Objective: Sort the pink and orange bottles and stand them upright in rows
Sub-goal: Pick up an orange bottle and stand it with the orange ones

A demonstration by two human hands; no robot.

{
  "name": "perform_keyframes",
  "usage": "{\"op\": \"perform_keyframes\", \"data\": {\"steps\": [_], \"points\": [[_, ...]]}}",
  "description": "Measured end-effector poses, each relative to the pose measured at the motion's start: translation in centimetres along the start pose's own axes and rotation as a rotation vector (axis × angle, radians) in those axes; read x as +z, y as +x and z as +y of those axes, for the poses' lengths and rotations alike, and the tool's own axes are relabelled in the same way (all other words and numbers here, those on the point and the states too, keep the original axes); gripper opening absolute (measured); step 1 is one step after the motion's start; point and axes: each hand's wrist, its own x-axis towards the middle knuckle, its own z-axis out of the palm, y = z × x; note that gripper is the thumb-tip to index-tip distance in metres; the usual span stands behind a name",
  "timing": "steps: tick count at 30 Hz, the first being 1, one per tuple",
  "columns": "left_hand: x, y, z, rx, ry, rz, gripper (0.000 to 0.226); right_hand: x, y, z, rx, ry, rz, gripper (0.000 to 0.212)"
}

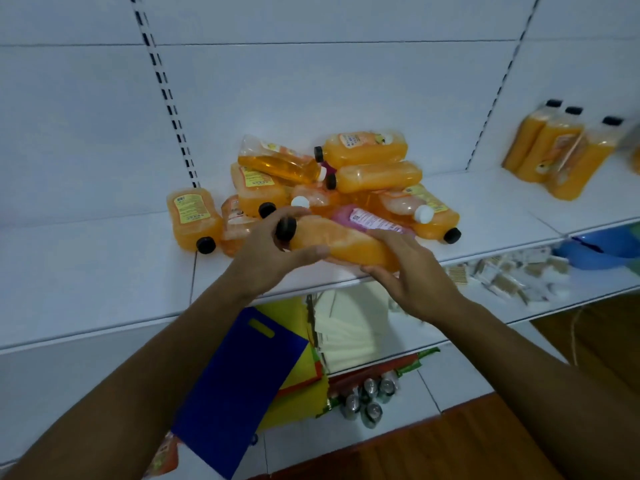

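Your left hand (pixel 266 254) and right hand (pixel 412 275) curl around one orange plastic bottle (pixel 339 245) over the white metal shelf (pixel 104 278), near the pile of lying bottles (pixel 346 181).

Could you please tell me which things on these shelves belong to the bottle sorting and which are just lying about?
For the job:
held orange bottle, in both hands
heap of lying bottles
pink bottle in the heap
upright orange row

Lying about:
blue bag
cans
blue bowl
small packets

Dim, bluish, even light flattens my view, with soft shadows, wide-angle bending along the shelf edge (pixel 104 327), and motion blur smearing the upright orange bottles (pixel 561 154) at right.
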Motion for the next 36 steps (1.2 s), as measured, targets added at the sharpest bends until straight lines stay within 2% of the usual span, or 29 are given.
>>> {"op": "perform_keyframes", "data": {"steps": [2, 5, 9, 12, 13, 16, 18, 21, 24, 26, 31, 36], "points": [[2.1, 1.3, 1.4, 0.071, -0.066, -0.067, 0.065, -1.5, -1.3, 1.5, 0.02, 0.021, 0.023, 0.056], [6.2, 3.9, 3.6, 0.106, -0.116, -0.08, 0.051, -4.0, -3.3, 4.4, 0.1, 0.041, 0.038, 0.061], [14.1, 7.1, 6.0, 0.124, -0.13, -0.098, 0.067, -7.7, -6.0, 9.3, 0.226, 0.123, 0.091, 0.063], [20.5, 9.9, 7.6, 0.15, -0.111, -0.1, 0.047, -11.0, -7.8, 13.5, 0.262, 0.215, 0.128, 0.043], [22.7, 10.9, 8.0, 0.146, -0.095, -0.095, 0.041, -12.1, -8.4, 15.0, 0.279, 0.226, 0.135, 0.042], [29.0, 13.9, 9.5, 0.119, -0.092, -0.083, 0.036, -15.1, -9.9, 20.1, 0.343, 0.196, 0.171, 0.057], [32.7, 15.7, 10.3, 0.112, -0.101, -0.092, 0.04, -16.6, -10.6, 23.4, 0.377, 0.173, 0.193, 0.062], [37.0, 18.1, 11.2, 0.11, -0.076, -0.103, 0.053, -18.6, -11.1, 27.3, 0.431, 0.19, 0.212, 0.058], [40.3, 20.7, 11.5, 0.125, -0.015, -0.101, 0.073, -19.7, -10.8, 30.7, 0.503, 0.236, 0.237, 0.061], [41.8, 22.8, 11.5, 0.143, 0.031, -0.087, 0.078, -19.6, -9.6, 32.8, 0.553, 0.249, 0.252, 0.056], [43.2, 29.0, 10.2, 0.168, 0.114, -0.047, 0.071, -18.2, -4.7, 38.0, 0.679, 0.14, 0.269, 0.047], [43.1, 35.2, 8.5, 0.148, 0.154, -0.002, 0.068, -17.3, 1.0, 41.8, 0.714, 0.097, 0.221, 0.05]]}}
